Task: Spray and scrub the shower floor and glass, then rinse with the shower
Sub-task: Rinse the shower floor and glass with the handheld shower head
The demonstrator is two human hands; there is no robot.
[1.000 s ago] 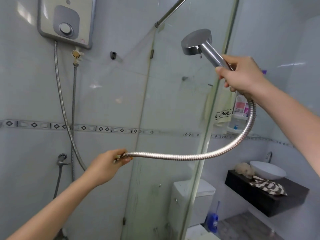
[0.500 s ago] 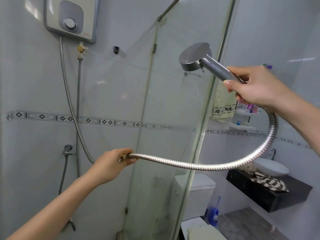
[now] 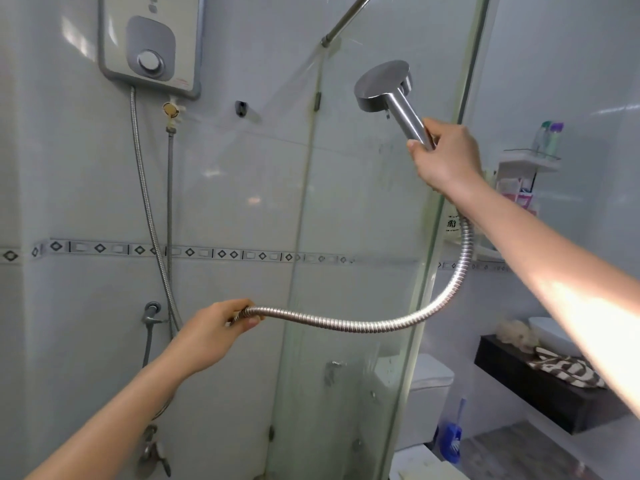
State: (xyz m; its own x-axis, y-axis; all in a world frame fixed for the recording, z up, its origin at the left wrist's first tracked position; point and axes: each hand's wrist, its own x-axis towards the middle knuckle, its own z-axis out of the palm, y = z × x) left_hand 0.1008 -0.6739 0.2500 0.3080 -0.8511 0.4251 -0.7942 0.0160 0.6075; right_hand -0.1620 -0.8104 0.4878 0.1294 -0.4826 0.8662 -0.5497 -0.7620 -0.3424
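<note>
My right hand (image 3: 446,157) grips the handle of a chrome shower head (image 3: 382,85), held high with its round face turned toward the glass panel (image 3: 360,209). No water stream is visible. The ribbed metal hose (image 3: 374,325) loops down from under that hand and sweeps left to my left hand (image 3: 211,336), which pinches it at waist height in front of the tiled wall. The shower floor is out of view.
A white water heater (image 3: 149,46) hangs on the wall at top left, with two hoses and a valve (image 3: 152,315) below it. Behind the glass are a toilet (image 3: 427,400), a blue brush (image 3: 450,438), a dark counter (image 3: 540,386) with basin, and a shelf of bottles (image 3: 547,140).
My right hand has tilted the shower head more upright and swung it slightly left. The view has shifted. My left hand keeps its hold on the hose.
</note>
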